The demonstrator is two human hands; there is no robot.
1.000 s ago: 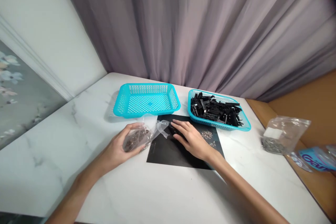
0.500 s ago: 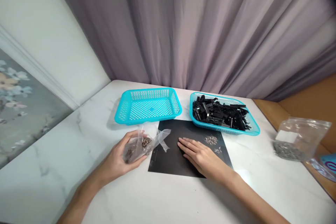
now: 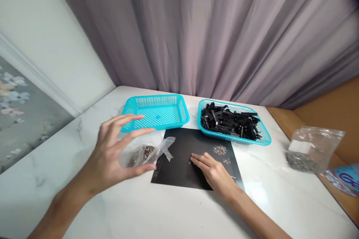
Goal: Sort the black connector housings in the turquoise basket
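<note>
**Bag of metal bits under an open left hand**

Bag [image 3: 140, 154], clear plastic and crumpled, lies on the table [image 3: 168, 209] just left of the mat [image 3: 179, 149]. Its loose mouth reaches over the mat's left edge. A dark clump of small metal bits shows through the plastic.

The left hand [image 3: 112, 153] hovers over the bag, open, with its fingers spread and curved. The thumb sits low by the bag's near edge and the other fingers arch above it. Whether any of them touches the plastic cannot be told.

The right hand [image 3: 214, 171] lies palm down on the mat's near right part. Its fingers are straight and close together, and the tips rest on the black surface. It pinches nothing that can be seen.

A small heap [image 3: 219, 149] of shiny bits lies on the mat just beyond the right hand, with a few strays beside it.

Behind the mat stand two turquoise baskets side by side. The left basket [image 3: 153, 98] stands behind the bag. The right basket [image 3: 232, 139] holds a pile of black parts [image 3: 230, 119].

At the far right of the table is a second bag [image 3: 311, 149], with grey bits and a white slip inside. A packet [image 3: 343, 179] with blue print is at the frame's edge next to it.

A grey curtain [image 3: 210, 33] hangs behind the table.
</note>
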